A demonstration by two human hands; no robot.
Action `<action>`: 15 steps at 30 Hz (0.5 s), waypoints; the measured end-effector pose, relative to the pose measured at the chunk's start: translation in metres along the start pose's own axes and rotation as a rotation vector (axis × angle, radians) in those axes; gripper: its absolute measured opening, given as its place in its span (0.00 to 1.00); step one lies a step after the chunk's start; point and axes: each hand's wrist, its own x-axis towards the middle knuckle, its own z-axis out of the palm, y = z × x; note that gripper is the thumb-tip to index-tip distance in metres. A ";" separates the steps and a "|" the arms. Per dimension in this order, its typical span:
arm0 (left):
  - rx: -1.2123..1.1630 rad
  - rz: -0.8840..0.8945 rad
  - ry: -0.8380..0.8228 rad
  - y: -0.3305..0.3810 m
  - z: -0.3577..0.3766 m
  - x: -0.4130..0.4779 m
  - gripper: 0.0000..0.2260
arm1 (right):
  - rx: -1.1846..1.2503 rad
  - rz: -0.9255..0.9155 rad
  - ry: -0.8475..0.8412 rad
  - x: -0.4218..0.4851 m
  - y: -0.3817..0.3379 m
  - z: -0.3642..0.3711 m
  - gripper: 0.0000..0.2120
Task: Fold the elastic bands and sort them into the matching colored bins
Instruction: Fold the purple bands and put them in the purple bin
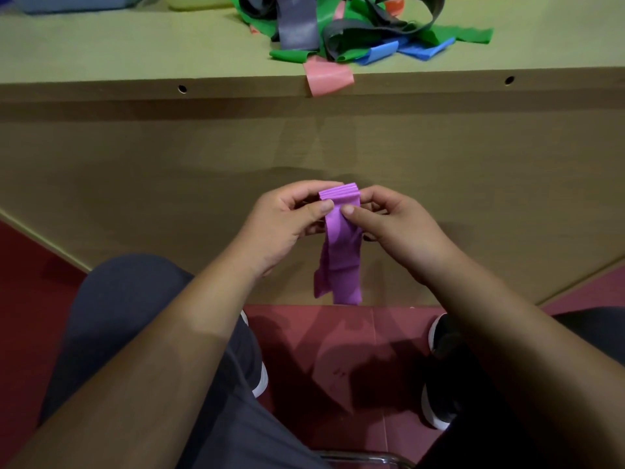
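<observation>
Below the table's (135, 55) front edge, I held one purple band (340, 252) between both hands. My left hand (291, 214) pinched its pleated top, thumb against curled fingers, and my right hand (389, 218) did the same from the other side, the two thumbs nearly meeting on the strip. Several folds sat stacked at the top, while a long tail hung loose beneath them toward the floor (321, 350). By my reckoning this band was a good part folded but not finished. On the table, near the middle of its front edge, a pile (338, 32) of green, grey, blue and pink bands lay tangled and unfolded, with one pink band (326, 76) drooping over the edge. Two bins showed only as slivers along the far edge, a blue bin (67, 3) toward the far left corner and what looked like a yellow bin (196, 1) beside it. I could not tell what they contained, and no purple bin was in view. Judged from that, most of the job remained: finish this fold, find its bin, then work through the pile.
</observation>
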 end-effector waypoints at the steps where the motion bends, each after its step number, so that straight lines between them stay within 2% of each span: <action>1: 0.000 0.008 -0.003 0.000 -0.001 0.000 0.13 | -0.044 -0.025 -0.011 0.000 -0.001 -0.001 0.05; 6: 0.016 0.075 -0.007 0.006 -0.003 0.000 0.13 | -0.140 -0.093 -0.081 -0.002 -0.002 0.001 0.07; 11: 0.027 0.111 0.039 0.008 -0.002 0.001 0.14 | -0.184 -0.162 -0.020 -0.001 0.000 0.004 0.03; 15: 0.032 0.062 0.040 0.007 0.002 0.001 0.15 | -0.203 -0.201 0.052 0.002 0.001 0.002 0.04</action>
